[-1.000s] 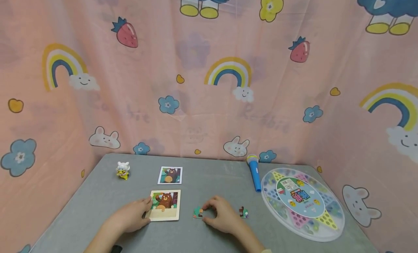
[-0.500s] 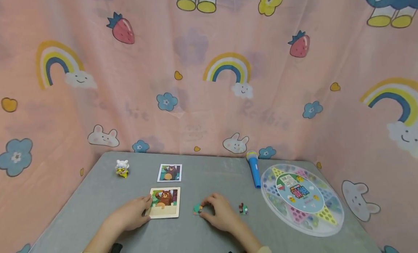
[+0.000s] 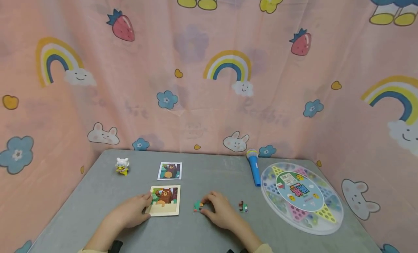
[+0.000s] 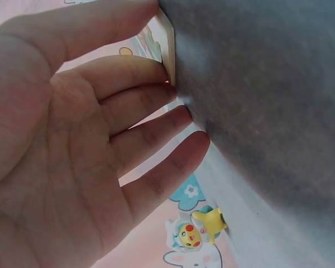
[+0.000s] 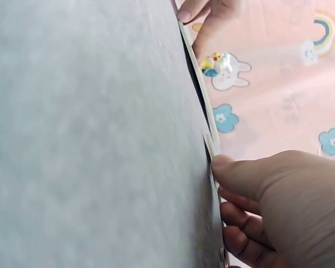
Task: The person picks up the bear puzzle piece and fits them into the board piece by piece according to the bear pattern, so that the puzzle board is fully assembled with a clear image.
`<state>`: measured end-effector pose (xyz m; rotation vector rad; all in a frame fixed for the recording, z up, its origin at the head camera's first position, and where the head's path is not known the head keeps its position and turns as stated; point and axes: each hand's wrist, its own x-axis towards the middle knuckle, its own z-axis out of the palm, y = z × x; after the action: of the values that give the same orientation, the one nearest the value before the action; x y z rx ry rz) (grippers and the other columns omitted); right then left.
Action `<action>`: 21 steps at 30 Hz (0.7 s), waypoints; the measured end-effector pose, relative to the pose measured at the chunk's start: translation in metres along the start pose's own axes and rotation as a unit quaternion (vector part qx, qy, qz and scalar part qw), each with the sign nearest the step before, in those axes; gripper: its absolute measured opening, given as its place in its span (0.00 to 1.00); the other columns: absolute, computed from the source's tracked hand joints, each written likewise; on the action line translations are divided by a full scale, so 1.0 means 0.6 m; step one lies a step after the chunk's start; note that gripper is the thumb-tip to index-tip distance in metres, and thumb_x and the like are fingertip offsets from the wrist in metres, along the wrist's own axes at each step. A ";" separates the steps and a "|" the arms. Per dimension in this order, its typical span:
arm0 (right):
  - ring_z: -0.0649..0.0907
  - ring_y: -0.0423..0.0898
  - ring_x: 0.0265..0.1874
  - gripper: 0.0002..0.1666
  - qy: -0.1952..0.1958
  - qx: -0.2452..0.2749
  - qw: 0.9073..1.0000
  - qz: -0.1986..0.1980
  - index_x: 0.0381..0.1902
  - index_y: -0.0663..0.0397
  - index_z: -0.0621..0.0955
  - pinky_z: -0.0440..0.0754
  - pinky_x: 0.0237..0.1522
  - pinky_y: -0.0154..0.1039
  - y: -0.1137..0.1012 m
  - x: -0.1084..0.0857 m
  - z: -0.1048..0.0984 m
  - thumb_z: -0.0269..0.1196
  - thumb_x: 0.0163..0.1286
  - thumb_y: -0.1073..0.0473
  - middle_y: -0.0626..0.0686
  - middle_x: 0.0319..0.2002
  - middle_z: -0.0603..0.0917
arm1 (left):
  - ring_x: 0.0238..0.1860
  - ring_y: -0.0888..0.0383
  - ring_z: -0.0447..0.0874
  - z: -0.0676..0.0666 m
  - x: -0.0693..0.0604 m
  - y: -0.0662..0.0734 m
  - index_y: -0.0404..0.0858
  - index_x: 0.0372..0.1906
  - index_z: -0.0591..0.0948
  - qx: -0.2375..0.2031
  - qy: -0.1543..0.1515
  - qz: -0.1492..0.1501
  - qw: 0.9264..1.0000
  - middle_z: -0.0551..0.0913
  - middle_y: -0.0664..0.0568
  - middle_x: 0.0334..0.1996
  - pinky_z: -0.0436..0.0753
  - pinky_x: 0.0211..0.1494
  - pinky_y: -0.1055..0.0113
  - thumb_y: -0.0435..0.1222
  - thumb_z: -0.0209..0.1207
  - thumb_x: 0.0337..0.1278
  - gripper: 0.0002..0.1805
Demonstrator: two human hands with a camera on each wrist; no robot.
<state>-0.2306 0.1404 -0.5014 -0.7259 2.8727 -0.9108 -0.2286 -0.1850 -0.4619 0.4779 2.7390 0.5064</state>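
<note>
My R hand (image 3: 220, 211) has closed its thumb–index gap; now pinching a jigsaw pc (image 3: 197, 207), prob. secure; L hand (image 3: 132, 210), fingers loosely spread, touches bear-puzzle tray's (image 3: 167, 209) edge.

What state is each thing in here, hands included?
puzzle tray, partly filled, lower strip bare
left hand, touching the puzzle tray's left edge
green-and-orange puzzle piece, outside the puzzle tray
right hand, pinching the green-and-orange puzzle piece
brown-and-green puzzle piece, loose, lying flat
picture card, lying flat
figurine, standing upright
blue microphone, lying down
round game board, lying flat
</note>
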 end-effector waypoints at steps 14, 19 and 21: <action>0.82 0.45 0.44 0.11 0.032 0.041 0.999 -0.016 0.51 0.55 0.84 0.84 0.46 0.42 -0.007 -0.001 -0.050 0.68 0.77 0.55 0.46 0.44 0.84 | 0.73 0.29 0.71 0.001 0.007 -0.005 0.23 0.68 0.77 0.004 -0.003 -0.007 1.000 0.74 0.29 0.71 0.68 0.75 0.34 0.38 0.73 0.63 0.34; 0.81 0.47 0.43 0.10 0.071 0.040 0.996 -0.040 0.50 0.56 0.84 0.83 0.44 0.43 -0.018 -0.002 -0.068 0.69 0.76 0.57 0.47 0.44 0.84 | 0.73 0.29 0.71 0.003 0.008 -0.007 0.23 0.68 0.78 0.003 -0.002 -0.006 1.000 0.74 0.28 0.71 0.68 0.75 0.33 0.38 0.73 0.63 0.34; 0.81 0.47 0.43 0.10 0.076 0.039 0.995 -0.047 0.49 0.57 0.84 0.83 0.44 0.45 -0.020 -0.002 -0.071 0.69 0.76 0.58 0.48 0.44 0.85 | 0.73 0.28 0.71 0.003 0.008 -0.008 0.23 0.68 0.78 0.003 -0.001 -0.005 1.000 0.74 0.28 0.71 0.68 0.75 0.33 0.37 0.73 0.63 0.34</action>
<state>-0.2320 0.1550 -0.4597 -0.8233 2.9343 -1.1306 -0.2337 -0.1867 -0.4665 0.4660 2.7415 0.4946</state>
